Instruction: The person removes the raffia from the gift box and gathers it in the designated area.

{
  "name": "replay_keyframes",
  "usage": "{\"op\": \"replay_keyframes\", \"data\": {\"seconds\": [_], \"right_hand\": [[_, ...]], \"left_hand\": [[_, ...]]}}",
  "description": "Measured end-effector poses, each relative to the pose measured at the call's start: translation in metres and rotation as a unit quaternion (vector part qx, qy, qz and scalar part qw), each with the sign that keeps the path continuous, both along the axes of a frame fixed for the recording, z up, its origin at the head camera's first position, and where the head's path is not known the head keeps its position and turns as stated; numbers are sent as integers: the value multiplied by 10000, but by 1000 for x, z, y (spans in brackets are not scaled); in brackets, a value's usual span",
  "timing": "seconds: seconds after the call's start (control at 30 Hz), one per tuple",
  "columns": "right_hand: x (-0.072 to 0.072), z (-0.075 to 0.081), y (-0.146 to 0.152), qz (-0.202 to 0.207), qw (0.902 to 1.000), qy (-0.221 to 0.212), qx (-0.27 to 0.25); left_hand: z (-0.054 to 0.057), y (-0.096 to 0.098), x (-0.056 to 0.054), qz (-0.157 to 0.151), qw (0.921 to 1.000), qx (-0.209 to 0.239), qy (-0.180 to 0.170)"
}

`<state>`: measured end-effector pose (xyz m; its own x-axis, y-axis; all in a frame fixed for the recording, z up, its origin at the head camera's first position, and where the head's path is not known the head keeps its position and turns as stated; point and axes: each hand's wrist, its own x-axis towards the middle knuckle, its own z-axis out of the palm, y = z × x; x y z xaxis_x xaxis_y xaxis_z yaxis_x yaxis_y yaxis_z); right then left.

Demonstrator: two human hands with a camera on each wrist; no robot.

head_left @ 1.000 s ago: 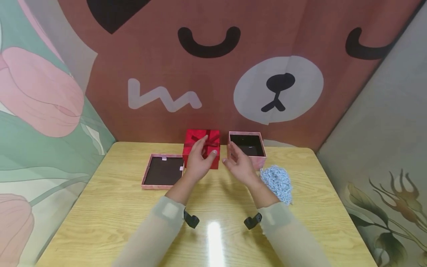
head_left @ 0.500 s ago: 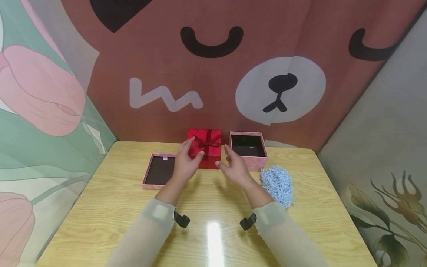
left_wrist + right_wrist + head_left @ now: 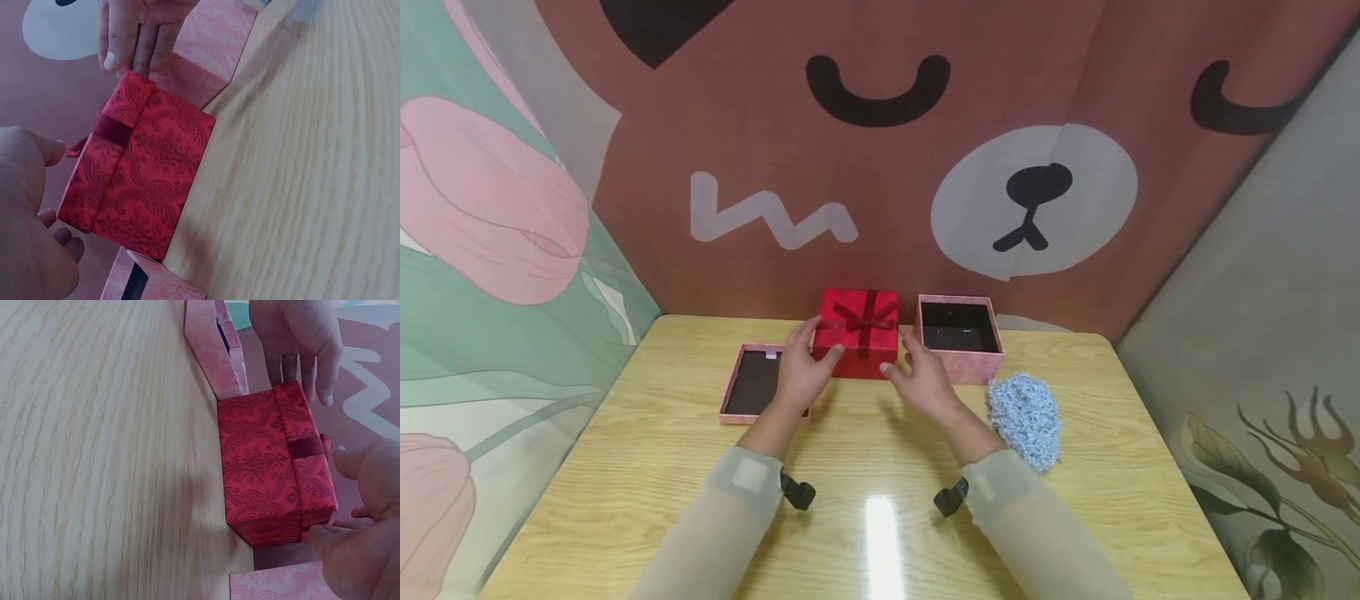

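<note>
Pale wood-grain tabletop [image 3: 865,450] below, I see the left hand [image 3: 800,373] and right hand [image 3: 925,383], fingers loosely extended, gripping nothing, flanking a square, ribbon-tied, red patterned box [image 3: 848,340].

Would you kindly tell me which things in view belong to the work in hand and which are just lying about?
Likely part of the job:
red box, between the two hands
left hand
right hand

Apparently just lying about, with no hand holding them:
open pink box
pink lid
blue tangled bundle
</note>
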<state>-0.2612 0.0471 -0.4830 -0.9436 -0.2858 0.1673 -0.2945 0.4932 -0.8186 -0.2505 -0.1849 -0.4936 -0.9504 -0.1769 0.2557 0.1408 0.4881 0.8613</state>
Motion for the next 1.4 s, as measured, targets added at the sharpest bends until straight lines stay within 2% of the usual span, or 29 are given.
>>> {"op": "replay_keyframes", "data": {"seconds": [0.43,0.63,1.0,1.4], "right_hand": [[-8,-10,-13,-261,9973,310,611],[-12,-17,-16,-380,9954,473,746],[-12,-24,-20,-547,9911,883,830],[-10,-25,-17,-628,9911,871,782]], "left_hand": [[-13,-11,-3,-103,9990,194,-394],[-16,-12,-4,-104,9990,117,-419],[-18,-8,-2,202,9989,-75,-413],[-19,-5,3,222,9992,68,-338]]}}
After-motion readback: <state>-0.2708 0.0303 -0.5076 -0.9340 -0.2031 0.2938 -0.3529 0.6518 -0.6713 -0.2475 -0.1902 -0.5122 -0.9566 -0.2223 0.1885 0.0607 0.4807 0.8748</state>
